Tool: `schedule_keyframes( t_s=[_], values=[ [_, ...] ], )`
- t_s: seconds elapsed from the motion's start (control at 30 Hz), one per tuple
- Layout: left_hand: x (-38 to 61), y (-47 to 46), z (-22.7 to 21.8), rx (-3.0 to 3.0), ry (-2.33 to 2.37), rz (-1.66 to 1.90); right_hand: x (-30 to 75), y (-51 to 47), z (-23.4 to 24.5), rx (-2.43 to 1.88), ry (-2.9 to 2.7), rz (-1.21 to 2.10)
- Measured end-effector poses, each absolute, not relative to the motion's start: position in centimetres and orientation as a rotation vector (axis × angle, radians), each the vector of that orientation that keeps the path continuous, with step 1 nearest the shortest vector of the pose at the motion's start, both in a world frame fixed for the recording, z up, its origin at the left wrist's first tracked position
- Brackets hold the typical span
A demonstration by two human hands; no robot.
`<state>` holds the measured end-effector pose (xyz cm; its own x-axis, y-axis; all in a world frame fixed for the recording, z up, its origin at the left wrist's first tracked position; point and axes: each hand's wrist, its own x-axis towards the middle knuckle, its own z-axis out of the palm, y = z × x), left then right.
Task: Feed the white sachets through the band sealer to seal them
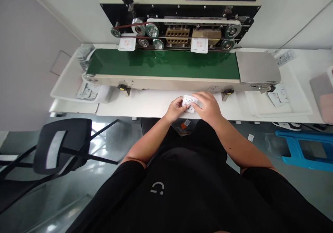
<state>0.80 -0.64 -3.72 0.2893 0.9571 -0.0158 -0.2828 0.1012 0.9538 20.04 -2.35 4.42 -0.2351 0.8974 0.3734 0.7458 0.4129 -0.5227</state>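
A small white printed sachet [189,103] is pinched between both hands over the table's front edge. My left hand [175,109] closes on its left side, thumb across the lower part. On its right side, my right hand [208,107] grips with thumb and fingers. Beyond the hands stands a band sealing machine [179,7] with a green conveyor belt [166,64]. One white sachet [199,45] hangs in the sealing band below the brass blocks, and another sachet [127,42] sits at the band's left end.
At the left end of the belt, a white bin [62,90] holds several sachets. A shallow white tray [299,109] with sachets lies at the right. A black chair [62,146] stands on the left, a blue stool [288,146] on the right.
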Motion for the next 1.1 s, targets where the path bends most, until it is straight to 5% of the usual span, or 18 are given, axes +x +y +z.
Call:
schedule_keyframes(
  t_s=[0.27,0.53,0.87,1.1],
  values=[
    [0.5,-0.8,-3.6,1.161,0.785,1.084,22.2,-2.9,7.2,-1.581,-2.121,0.474],
    [0.4,-0.9,-3.3,1.146,0.736,1.082,31.7,2.2,16.6,-1.782,-1.721,-0.315],
    [0.4,-1.0,-3.6,1.157,0.71,1.08,32.3,10.6,15.5,-2.065,-1.865,-0.412],
    [0.2,-0.9,-3.6,1.173,0.723,1.068,27.7,12.7,14.8,-1.837,-2.047,-0.24]
  ],
)
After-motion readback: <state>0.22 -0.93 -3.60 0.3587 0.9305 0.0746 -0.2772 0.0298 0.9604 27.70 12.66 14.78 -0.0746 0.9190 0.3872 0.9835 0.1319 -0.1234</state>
